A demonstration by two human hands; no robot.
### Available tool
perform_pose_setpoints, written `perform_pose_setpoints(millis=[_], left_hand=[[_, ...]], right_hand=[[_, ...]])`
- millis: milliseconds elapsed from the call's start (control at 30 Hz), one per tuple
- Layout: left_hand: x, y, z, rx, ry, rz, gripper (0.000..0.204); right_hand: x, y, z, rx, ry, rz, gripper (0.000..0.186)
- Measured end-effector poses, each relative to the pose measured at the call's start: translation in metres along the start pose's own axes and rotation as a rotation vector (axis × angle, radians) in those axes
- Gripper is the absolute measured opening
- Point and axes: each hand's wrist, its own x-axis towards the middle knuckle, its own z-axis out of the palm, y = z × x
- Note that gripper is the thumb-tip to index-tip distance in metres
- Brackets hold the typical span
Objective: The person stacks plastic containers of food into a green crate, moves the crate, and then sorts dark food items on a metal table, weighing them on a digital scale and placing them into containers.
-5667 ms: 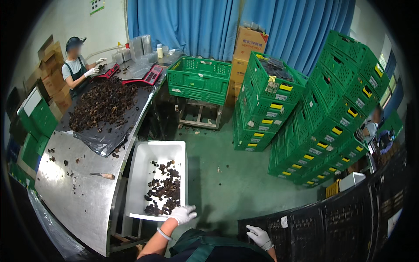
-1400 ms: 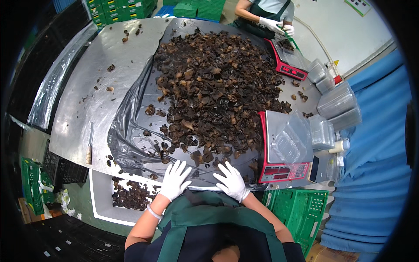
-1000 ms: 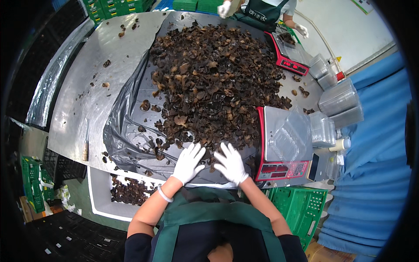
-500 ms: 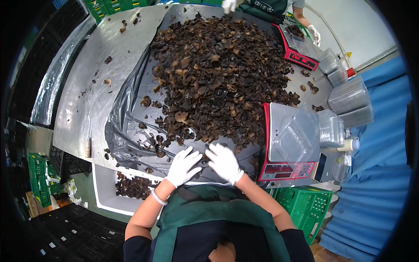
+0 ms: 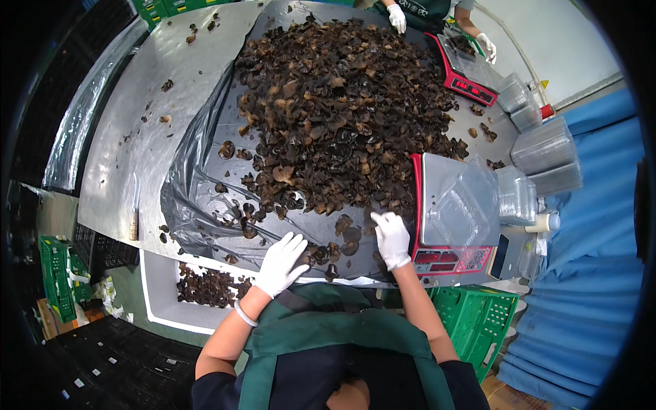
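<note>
My left hand (image 5: 281, 263), gloved white, lies open with fingers stretched on the dark plastic sheet (image 5: 191, 222), left of a few loose dark fungus pieces (image 5: 321, 255). My right hand (image 5: 390, 239) has bent fingers beside the near red scale's left edge; what they hold, if anything, I cannot make out. Beyond both hands is a big heap of brown-black fungus (image 5: 335, 116). Clear plastic lids (image 5: 456, 208) rest on that scale (image 5: 444, 260).
Steel table (image 5: 130, 157) with a wooden-handled knife (image 5: 134, 212); white bin (image 5: 158, 294) below; green crate (image 5: 471, 321); stacked clear boxes (image 5: 547, 157); blue curtain (image 5: 574, 287). A co-worker's gloved hands (image 5: 396, 17) are across the table by the far scale (image 5: 468, 85).
My view has swung from bin and crates to the table. My right hand has since shifted rightward and curled its fingers; my left stays spread. The co-worker's hands have moved.
</note>
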Motion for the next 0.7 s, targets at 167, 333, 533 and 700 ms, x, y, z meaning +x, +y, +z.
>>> perform_pose_setpoints(millis=[167, 333, 533, 700], left_hand=[[-0.022, -0.010, 0.004, 0.005, 0.067, -0.110, 0.058], [-0.006, 0.007, 0.005, -0.043, 0.010, 0.068, 0.071], [0.014, 0.001, 0.025, 0.052, 0.066, 0.245, 0.057], [0.015, -0.010, 0.040, 0.020, 0.084, 0.235, 0.051]], right_hand=[[-0.032, -0.019, -0.014, 0.162, 0.025, -0.065, 0.020], [-0.009, -0.040, 0.001, 0.124, -0.116, -0.302, 0.044], [0.005, -0.054, 0.033, -0.043, -0.169, -0.396, 0.037], [-0.019, -0.043, 0.030, 0.025, -0.172, -0.379, 0.036]])
